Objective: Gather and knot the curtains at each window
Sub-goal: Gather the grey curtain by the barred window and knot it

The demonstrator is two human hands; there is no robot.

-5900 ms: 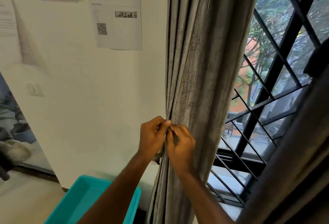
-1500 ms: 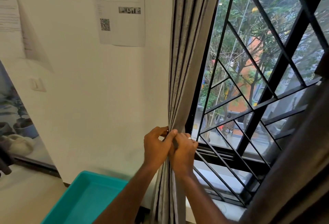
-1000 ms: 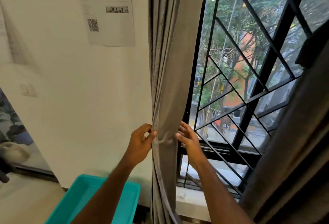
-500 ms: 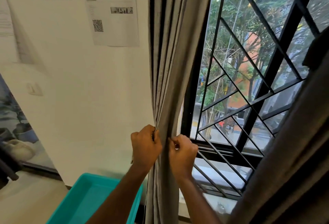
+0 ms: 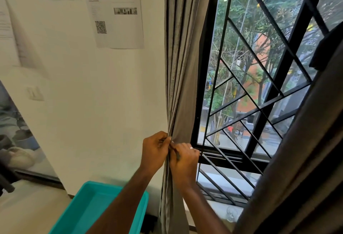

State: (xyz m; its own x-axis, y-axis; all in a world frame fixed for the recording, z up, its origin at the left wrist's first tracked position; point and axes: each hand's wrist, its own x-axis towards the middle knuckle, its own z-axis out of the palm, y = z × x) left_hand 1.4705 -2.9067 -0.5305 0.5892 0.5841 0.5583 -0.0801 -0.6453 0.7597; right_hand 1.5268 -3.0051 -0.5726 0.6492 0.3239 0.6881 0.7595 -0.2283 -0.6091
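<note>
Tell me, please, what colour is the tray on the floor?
Turquoise; the tray shows best in the head view.

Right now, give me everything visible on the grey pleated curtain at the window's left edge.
The grey pleated curtain looks like woven fabric with a faint slubbed texture, bunched into narrow vertical folds. It hangs between the white wall and the black window frame, covering the frame's left edge. No knot shows. The left hand and right hand pinch its folds together at sill height; below them it falls loose past the turquoise plastic bin.
</note>
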